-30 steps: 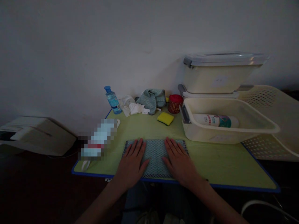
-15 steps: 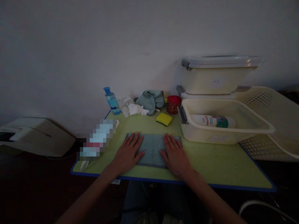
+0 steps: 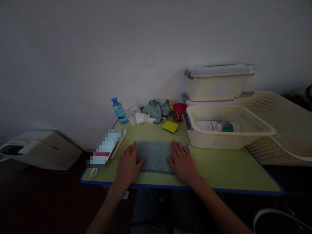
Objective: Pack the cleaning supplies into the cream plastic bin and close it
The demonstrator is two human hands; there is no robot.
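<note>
From where I stand, the blue-grey cloth (image 3: 156, 157) lies flat on the counter (image 3: 212, 169), its near edge a little in from the blue rim; a second ago that edge was right down by the rim. The right hand (image 3: 184, 165) rests palm down over the cloth's right end, fingers extended and close together, the thumb out to the side. The left hand (image 3: 127, 166) has moved outward: half a second ago its fingers were fanned over the left end, and now they're drawn closer together along the left edge, with the thumb reaching in over the cloth. Neither hand is pinching anything that I can see. Beyond the cloth sits a yellow sponge (image 3: 170, 127), with a crumpled cloth (image 3: 156, 110) and a red container (image 3: 179, 112) farther back. An open bin (image 3: 219, 142) holding a white bottle (image 3: 207, 125) stands to the right.
</note>
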